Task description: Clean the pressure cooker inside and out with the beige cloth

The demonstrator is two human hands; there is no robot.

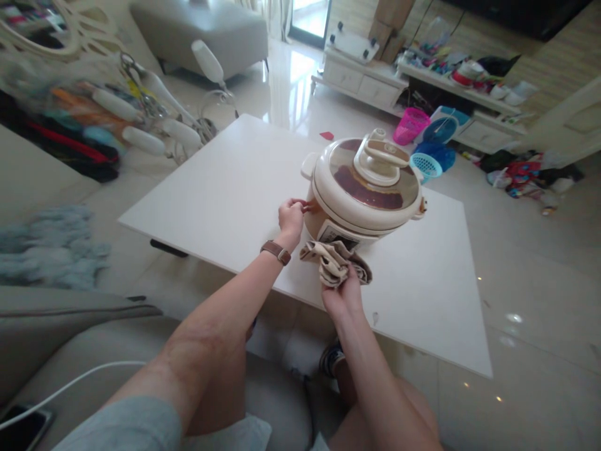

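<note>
A cream electric cooker [370,213] with a clear-centred lid [389,169] stands on the white table [225,188]. My left hand [292,216], a brown watch on its wrist, touches the cooker's left side with curled fingers; whether it grips anything there is hidden. In front of the cooker, my right hand [345,294] holds a bunched beige cloth [335,263] against or close to its lower front. A dark label panel [338,235] shows just above the cloth.
A grey sofa [117,338] lies beneath me, with a phone [25,429] and white cable at left. Beyond the table are a pink basket [410,125], a blue basket [426,165], a white TV cabinet [361,84] and a lamp-like stand with white shades [181,133].
</note>
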